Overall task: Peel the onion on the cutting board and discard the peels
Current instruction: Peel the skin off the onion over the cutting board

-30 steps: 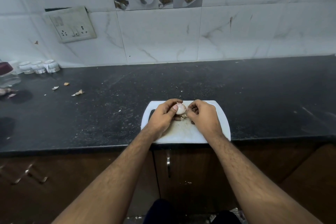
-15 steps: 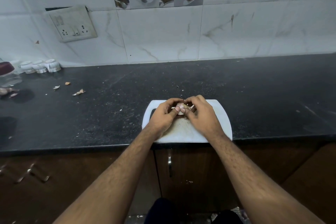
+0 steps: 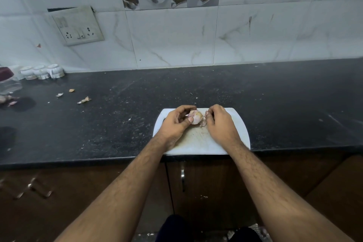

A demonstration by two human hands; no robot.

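item: onion (image 3: 195,116), small, firm and probably slick once bared, sat over the cutting board (image 3: 238,135) where your left hand (image 3: 175,122) cupped it and your right hand (image 3: 220,124) pinched a thin, brittle peel (image 3: 203,123) at its edge.

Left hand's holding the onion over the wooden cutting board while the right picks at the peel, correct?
Not quite: the head view shows the cutting board is white plastic, not wooden. The rest holds: the left hand holds the onion while the right hand picks at the peel.
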